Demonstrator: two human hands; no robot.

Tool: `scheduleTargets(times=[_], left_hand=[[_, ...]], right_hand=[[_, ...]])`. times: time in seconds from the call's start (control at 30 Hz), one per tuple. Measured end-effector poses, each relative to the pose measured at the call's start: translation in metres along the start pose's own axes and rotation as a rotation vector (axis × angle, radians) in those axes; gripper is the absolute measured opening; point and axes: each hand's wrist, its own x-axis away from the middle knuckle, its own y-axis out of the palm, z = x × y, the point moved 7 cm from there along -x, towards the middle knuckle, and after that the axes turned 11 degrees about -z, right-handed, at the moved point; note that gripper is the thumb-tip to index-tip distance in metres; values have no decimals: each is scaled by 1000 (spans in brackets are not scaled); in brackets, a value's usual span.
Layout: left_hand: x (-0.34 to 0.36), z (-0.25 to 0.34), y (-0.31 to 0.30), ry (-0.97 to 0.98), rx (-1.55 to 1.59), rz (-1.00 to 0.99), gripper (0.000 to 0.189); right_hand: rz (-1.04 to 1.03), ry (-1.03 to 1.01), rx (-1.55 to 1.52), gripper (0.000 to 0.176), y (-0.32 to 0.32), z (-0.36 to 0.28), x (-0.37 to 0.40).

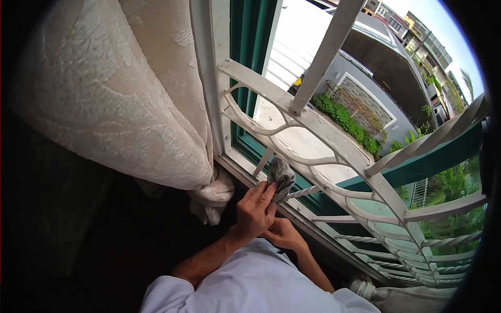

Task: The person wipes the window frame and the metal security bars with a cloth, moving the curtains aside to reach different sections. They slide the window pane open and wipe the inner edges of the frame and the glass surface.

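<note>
A crumpled grey cloth (282, 180) is pressed against the lower part of a white metal window grille (329, 135), around a short bar near the sill. My left hand (254, 208) holds the cloth, its fingers pointing up along it. Just below and to the right, my right hand (284, 234) is near the left wrist and palm; its fingertips are partly hidden behind the left hand. Whether it grips anything cannot be made out. The white window frame and sill (297, 211) run diagonally beneath the cloth.
A cream patterned curtain (115, 99) hangs at the left, knotted at its bottom (213, 195). Another tied curtain (407, 297) lies at the lower right. Green window frames (253, 31) stand behind the grille, with a twisted bar (433, 135) curving at the right. Outside are plants and buildings.
</note>
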Motion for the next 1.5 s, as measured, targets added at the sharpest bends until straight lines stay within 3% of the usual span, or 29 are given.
scheduleTargets(times=[0.13,0.3,0.4,0.47,0.6,0.63,0.67,0.73,0.97,1.07,1.13,1.2,1.27,1.33,1.43,1.47,1.5], left_hand=[[1,5,11,-119,-94,-17,54],[6,18,22,-142,-226,14,50],[25,16,31,-231,-140,-18,45],[36,18,25,-259,-37,-13,42],[70,19,-5,-358,70,30,34],[82,8,-12,-506,84,51,31],[92,-3,-17,-657,97,76,29],[96,-7,-27,-668,97,117,26],[107,1,-29,-655,146,111,25],[114,3,-19,-659,161,20,27],[115,2,-13,-626,141,-80,30],[109,5,-6,-600,113,-173,33],[83,31,-1,-344,73,-292,36],[77,39,3,-333,36,-381,37],[69,48,3,-179,95,-355,45],[67,49,2,-179,85,-357,45],[70,33,-9,-455,166,-241,42]], right_hand=[[-101,-46,303,29,-20,-20,-1],[-189,-28,365,29,-24,-7,-2],[-203,-132,459,22,-16,9,-5],[-194,-317,388,24,-8,6,-4],[-469,7,403,36,1,2,4],[-439,0,390,47,1,6,4],[-428,9,390,47,2,11,3],[-325,-59,393,58,1,12,2],[-381,-14,432,59,4,1,2],[-323,26,336,55,5,12,6],[-104,-99,-201,49,-3,18,9],[-95,-35,-352,50,-8,15,18],[-34,-124,-713,47,-11,12,22],[-2,-225,-641,49,-14,17,19],[130,-214,-605,34,-29,29,18],[124,-221,-610,34,-33,33,21],[64,-255,-790,31,-33,36,23]])
